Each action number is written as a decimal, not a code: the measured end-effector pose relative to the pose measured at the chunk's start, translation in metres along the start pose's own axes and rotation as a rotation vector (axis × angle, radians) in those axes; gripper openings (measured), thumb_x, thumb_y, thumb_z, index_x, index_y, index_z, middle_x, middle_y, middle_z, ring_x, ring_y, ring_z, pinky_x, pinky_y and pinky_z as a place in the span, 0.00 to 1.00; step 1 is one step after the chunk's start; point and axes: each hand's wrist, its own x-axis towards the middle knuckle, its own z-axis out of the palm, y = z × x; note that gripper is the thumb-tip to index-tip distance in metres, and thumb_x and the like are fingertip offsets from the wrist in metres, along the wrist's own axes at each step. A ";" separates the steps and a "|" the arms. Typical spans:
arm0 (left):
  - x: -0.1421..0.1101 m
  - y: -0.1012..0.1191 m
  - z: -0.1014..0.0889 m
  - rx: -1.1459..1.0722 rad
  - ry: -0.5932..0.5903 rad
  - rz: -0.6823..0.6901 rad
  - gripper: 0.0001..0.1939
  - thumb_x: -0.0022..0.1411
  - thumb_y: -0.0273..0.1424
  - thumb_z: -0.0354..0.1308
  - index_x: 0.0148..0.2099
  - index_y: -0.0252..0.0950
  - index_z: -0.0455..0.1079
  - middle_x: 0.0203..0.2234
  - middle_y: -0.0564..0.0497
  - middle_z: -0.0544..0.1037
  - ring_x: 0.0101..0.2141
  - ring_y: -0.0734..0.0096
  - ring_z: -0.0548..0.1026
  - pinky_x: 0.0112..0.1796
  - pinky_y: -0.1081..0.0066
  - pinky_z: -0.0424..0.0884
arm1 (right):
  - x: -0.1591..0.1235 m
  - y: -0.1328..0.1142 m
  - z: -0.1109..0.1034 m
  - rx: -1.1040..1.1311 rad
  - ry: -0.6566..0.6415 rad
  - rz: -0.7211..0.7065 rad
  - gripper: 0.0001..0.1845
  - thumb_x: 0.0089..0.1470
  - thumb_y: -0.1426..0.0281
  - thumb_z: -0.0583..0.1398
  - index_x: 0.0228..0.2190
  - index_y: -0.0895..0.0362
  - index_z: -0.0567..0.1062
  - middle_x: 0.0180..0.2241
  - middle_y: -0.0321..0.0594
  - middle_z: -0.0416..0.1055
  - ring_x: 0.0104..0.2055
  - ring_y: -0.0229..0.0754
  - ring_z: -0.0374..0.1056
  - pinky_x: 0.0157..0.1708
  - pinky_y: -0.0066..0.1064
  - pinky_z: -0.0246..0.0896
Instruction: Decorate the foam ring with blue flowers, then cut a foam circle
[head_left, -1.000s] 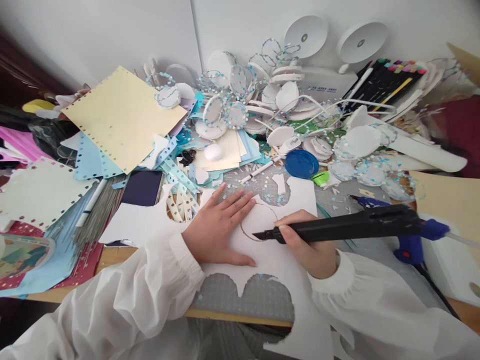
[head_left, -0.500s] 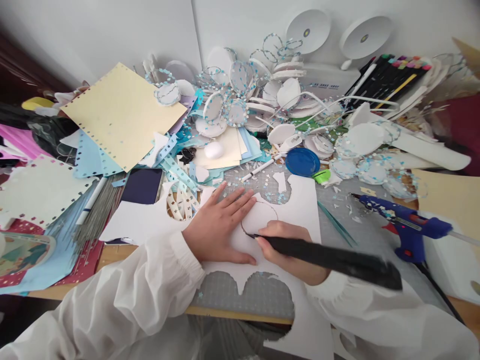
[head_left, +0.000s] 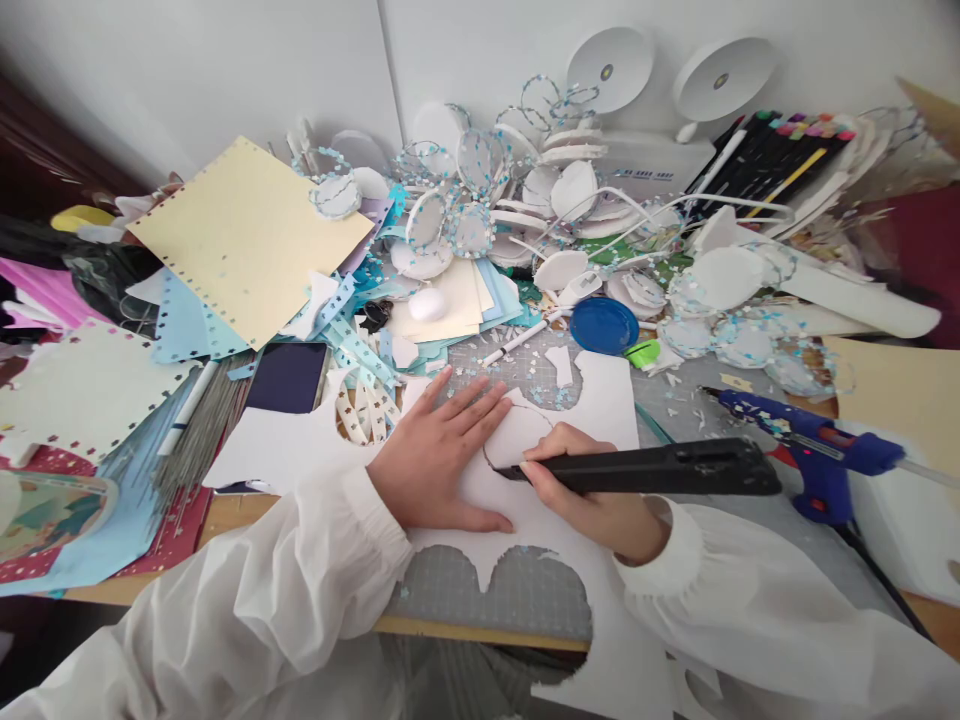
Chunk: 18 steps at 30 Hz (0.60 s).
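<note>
My left hand [head_left: 450, 460] lies flat with its fingers spread on a white foam sheet [head_left: 607, 385], pressing it against the grey cutting mat. In my right hand [head_left: 581, 490] is a black utility knife [head_left: 667, 468], held like a pen, its handle pointing right. The knife's tip touches the sheet just right of my left hand's fingers, at the end of a thin dark curved line. Rounded pieces have been cut from the sheet's edges, leaving scalloped gaps. Part of the curved line is hidden behind my right hand.
A blue glue gun [head_left: 817, 450] lies at the right. A blue round lid [head_left: 604, 325] sits beyond the sheet. White discs with blue-star wire [head_left: 472, 230] pile up at the back. A dark phone [head_left: 287, 377] and cream paper [head_left: 259, 235] lie left.
The knife has swung so its handle points more level to the right, and my right hand has turned with it. My left hand stays on the sheet.
</note>
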 end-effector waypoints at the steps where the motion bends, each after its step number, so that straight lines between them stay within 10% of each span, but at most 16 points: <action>1: 0.000 0.000 0.000 0.007 0.007 -0.003 0.56 0.49 0.66 0.44 0.68 0.31 0.44 0.66 0.43 0.50 0.65 0.53 0.50 0.63 0.52 0.25 | 0.001 0.000 -0.001 0.023 0.000 0.013 0.04 0.55 0.71 0.58 0.28 0.54 0.69 0.24 0.32 0.68 0.26 0.33 0.65 0.28 0.26 0.62; 18: -0.003 0.006 -0.003 0.115 0.265 -0.097 0.48 0.55 0.59 0.48 0.64 0.25 0.52 0.63 0.32 0.56 0.63 0.45 0.53 0.61 0.48 0.44 | 0.014 0.011 -0.009 0.724 0.251 0.344 0.10 0.56 0.59 0.57 0.31 0.53 0.66 0.13 0.25 0.55 0.14 0.32 0.49 0.15 0.25 0.48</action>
